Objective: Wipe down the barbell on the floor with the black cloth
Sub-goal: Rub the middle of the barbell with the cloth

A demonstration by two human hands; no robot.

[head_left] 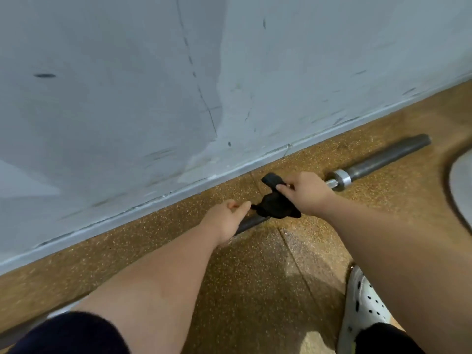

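A grey steel barbell [383, 159] lies on the speckled brown floor along the wall, its sleeve and shiny collar to the right. A black cloth [274, 205] is bunched over the shaft in the middle. My right hand [306, 192] grips the upper end of the cloth, fingers curled round it. My left hand [224, 221] pinches the cloth's lower left corner, just above the shaft, which shows dark beside my palm. The bar's left part is hidden under my left arm.
A scuffed grey wall [153, 98] with a baseboard runs close behind the bar. A pale rounded object with a dark rim [459, 180] sits at the right edge. My white perforated clog [365, 305] stands on the floor at lower right.
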